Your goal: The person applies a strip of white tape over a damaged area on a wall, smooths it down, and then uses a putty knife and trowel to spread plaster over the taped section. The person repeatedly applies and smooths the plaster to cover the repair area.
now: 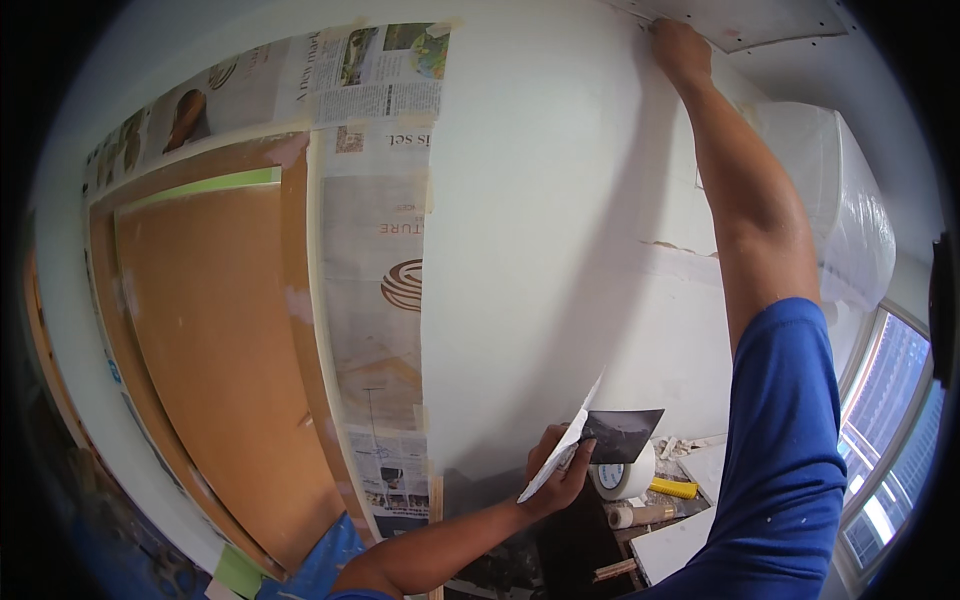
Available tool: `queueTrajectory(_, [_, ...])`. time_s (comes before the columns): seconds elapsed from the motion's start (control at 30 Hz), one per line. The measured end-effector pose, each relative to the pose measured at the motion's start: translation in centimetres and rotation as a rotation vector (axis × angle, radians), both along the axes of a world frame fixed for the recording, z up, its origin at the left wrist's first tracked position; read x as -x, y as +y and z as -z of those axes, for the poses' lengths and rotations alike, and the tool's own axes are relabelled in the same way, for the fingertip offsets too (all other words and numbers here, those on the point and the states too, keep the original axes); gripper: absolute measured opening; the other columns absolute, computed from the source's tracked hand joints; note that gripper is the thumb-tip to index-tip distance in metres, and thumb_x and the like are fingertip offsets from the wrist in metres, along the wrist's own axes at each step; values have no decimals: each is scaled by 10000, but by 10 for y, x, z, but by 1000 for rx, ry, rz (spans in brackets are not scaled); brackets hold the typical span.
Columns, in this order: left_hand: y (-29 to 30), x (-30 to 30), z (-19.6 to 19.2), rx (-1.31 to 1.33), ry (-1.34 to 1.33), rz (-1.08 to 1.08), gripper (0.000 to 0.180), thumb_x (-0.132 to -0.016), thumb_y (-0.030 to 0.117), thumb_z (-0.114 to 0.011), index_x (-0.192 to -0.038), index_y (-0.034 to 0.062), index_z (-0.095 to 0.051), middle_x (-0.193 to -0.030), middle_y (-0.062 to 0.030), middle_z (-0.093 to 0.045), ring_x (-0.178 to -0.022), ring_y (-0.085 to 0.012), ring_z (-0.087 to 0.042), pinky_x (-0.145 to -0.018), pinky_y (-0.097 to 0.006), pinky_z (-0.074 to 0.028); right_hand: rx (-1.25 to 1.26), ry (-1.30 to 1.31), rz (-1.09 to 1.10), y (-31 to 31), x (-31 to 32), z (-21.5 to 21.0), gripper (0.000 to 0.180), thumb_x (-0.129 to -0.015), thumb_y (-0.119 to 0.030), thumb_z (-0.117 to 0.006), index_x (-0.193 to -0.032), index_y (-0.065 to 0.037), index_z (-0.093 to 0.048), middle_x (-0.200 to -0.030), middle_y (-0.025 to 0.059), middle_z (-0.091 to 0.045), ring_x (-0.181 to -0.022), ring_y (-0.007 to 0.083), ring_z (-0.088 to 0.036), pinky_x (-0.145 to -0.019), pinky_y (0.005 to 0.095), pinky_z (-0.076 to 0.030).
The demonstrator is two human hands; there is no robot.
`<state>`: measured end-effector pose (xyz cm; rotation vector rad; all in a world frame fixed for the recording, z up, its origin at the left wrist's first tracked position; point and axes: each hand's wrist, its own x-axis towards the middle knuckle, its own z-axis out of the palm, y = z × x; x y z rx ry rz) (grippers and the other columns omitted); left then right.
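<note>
My right hand [682, 55] is raised high, at the corner where the white wall [520, 200] meets the ceiling [770, 15]. Its fingers are closed; what they hold, if anything, is too hard to make out. Low in front of the wall, my left hand [562, 470] grips a thin flat plate [566, 445] coated with white paste, tilted on edge. Together with it, the same hand holds a dark, trapezoid putty knife blade [628, 432], which points right. The handles are hidden by my fingers.
Below my left hand stand a white tape roll [628, 478], a yellow-handled tool [672, 488] and a small roll [640, 515]. Newspaper [375, 240] borders a brown door [225, 360] at left. A plastic-wrapped unit [850, 200] hangs at right, above a window [885, 400].
</note>
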<state>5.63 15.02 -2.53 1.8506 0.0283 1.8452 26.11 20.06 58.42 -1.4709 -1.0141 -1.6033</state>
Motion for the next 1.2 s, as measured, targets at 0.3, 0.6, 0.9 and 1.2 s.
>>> queueTrajectory(0.3, [-1, 2, -1, 21, 21, 4, 163, -1016, 75, -716, -1105, 30, -587, -773, -73, -625, -616, -169, -616, -579, -326, -483, -5, -43, 46, 3, 0, -4, 370, -1011, -212, -465, -1217, -109, -754, -1204, 210, -755, -1125, 424, -719, -971, 534, -567])
queueTrajectory(0.6, [-11, 9, -12, 72, 29, 37, 154, -1025, 74, -707, -1108, 27, -586, -785, -76, -631, -630, -163, -621, -593, -320, -492, -36, 268, -44, 14, 4, -21, 411, -973, -258, -515, -1275, -92, -739, -1251, 214, -749, -1184, 410, -711, -1011, 501, -556])
queueTrajectory(0.9, [-7, 6, -6, 81, 26, 69, 157, -1026, 75, -704, -1125, 22, -594, -788, -81, -626, -633, -163, -617, -593, -324, -486, -65, 176, -151, 14, -8, -19, 389, -987, -366, -557, -1275, -197, -755, -1265, 177, -752, -1207, 394, -700, -1018, 512, -550])
queueTrajectory(1.2, [-14, 2, -5, 117, 20, 90, 150, -1042, 111, -693, -1130, 28, -604, -791, -78, -647, -649, -143, -629, -608, -314, -496, -88, 342, -94, 18, -11, -35, 443, -946, -354, -583, -1245, -84, -766, -1279, 195, -747, -1225, 381, -700, -1038, 506, -546])
